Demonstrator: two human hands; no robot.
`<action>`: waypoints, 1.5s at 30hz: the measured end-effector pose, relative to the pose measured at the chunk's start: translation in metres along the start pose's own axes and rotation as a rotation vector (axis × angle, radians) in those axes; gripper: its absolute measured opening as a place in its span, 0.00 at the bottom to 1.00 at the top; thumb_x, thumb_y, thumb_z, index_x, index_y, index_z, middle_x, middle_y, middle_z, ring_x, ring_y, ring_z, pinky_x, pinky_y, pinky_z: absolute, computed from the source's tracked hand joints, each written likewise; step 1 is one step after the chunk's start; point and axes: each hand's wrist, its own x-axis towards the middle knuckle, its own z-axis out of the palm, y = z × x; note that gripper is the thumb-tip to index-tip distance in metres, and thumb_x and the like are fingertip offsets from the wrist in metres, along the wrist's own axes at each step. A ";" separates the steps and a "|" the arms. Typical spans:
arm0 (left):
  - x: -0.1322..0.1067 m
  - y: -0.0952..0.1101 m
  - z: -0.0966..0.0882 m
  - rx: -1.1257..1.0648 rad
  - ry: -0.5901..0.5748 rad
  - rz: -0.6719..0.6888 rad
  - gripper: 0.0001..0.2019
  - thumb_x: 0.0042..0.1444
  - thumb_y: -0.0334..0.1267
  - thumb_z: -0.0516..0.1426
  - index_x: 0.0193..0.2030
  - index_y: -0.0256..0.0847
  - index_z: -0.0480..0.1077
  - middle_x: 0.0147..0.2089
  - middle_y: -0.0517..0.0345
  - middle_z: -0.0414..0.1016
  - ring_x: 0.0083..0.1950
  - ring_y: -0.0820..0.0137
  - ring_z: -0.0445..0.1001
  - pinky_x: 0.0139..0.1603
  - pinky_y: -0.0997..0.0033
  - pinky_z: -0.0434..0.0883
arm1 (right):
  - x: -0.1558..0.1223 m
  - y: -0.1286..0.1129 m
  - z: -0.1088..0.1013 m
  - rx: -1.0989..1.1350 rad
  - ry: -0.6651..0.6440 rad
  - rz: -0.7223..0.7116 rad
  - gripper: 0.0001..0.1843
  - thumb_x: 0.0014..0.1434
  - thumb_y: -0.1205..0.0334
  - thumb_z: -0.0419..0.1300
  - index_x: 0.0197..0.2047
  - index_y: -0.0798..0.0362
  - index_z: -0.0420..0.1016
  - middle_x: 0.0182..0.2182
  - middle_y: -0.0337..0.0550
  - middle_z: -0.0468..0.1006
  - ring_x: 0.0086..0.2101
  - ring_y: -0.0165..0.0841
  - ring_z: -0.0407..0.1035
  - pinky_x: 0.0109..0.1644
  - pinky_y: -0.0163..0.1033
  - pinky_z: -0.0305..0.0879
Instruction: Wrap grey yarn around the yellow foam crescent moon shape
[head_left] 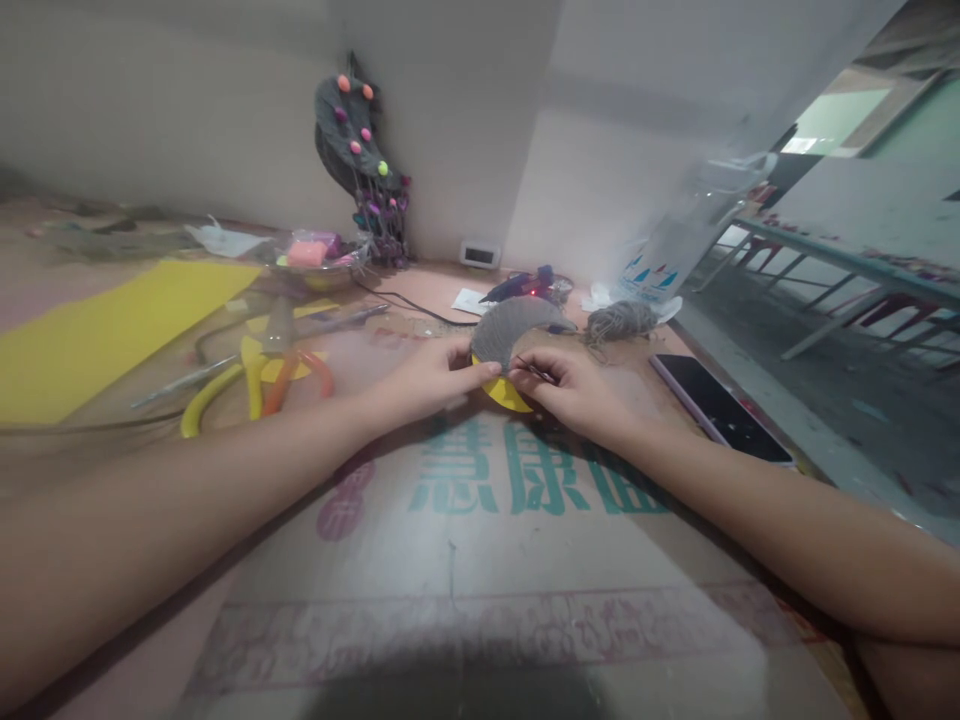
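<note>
Just above the middle of the cardboard, a yellow crescent (509, 394) is largely wrapped in grey yarn (504, 325), with bare yellow showing along its lower end. My left hand (442, 375) grips its left edge, the thumb lying across the front. At the other side, my right hand (562, 383) has thumb and fingertips pinched together close to the wrapped surface, on a thin strand that looks like grey yarn. The curled fingers hide part of that strand. A loose ball of grey yarn (621, 321) lies behind my right hand.
Pliers (255, 385) with yellow and orange handles and a yellow sheet (127, 330) lie left. Behind are a glue gun (529, 287) and a finished-looking grey crescent decoration (352, 140). At right are a phone (720, 408) and a clear bottle (667, 240) near the table edge.
</note>
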 end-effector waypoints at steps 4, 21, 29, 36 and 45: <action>-0.002 0.000 -0.001 0.051 -0.005 -0.034 0.16 0.55 0.48 0.59 0.41 0.36 0.74 0.36 0.56 0.78 0.35 0.68 0.73 0.34 0.73 0.68 | 0.000 0.000 0.000 -0.052 0.003 -0.028 0.09 0.59 0.60 0.56 0.30 0.54 0.70 0.21 0.33 0.65 0.24 0.27 0.59 0.29 0.33 0.55; -0.003 0.002 0.001 0.059 -0.016 -0.036 0.15 0.55 0.49 0.60 0.36 0.37 0.73 0.31 0.58 0.74 0.31 0.70 0.70 0.30 0.74 0.63 | -0.001 -0.001 0.000 -0.050 -0.020 -0.023 0.06 0.58 0.62 0.56 0.32 0.54 0.71 0.23 0.34 0.68 0.24 0.26 0.60 0.29 0.32 0.56; -0.002 0.004 0.000 0.056 -0.003 -0.014 0.14 0.55 0.47 0.60 0.38 0.36 0.74 0.35 0.57 0.77 0.35 0.69 0.72 0.36 0.72 0.66 | -0.001 0.000 -0.001 -0.061 -0.017 -0.032 0.06 0.57 0.64 0.55 0.31 0.54 0.72 0.22 0.34 0.69 0.24 0.27 0.62 0.29 0.32 0.57; -0.001 -0.001 0.000 0.067 -0.011 -0.032 0.15 0.56 0.49 0.58 0.39 0.37 0.73 0.35 0.57 0.77 0.35 0.68 0.72 0.35 0.71 0.67 | -0.002 -0.003 -0.001 -0.022 -0.013 -0.018 0.07 0.60 0.61 0.55 0.32 0.53 0.72 0.22 0.35 0.68 0.25 0.28 0.62 0.29 0.33 0.57; -0.001 0.000 -0.001 0.072 -0.007 -0.008 0.15 0.56 0.48 0.59 0.39 0.37 0.74 0.36 0.57 0.77 0.35 0.69 0.72 0.33 0.73 0.65 | 0.000 0.002 -0.001 -0.052 -0.021 -0.040 0.06 0.58 0.62 0.57 0.32 0.54 0.72 0.23 0.34 0.67 0.24 0.26 0.58 0.30 0.33 0.55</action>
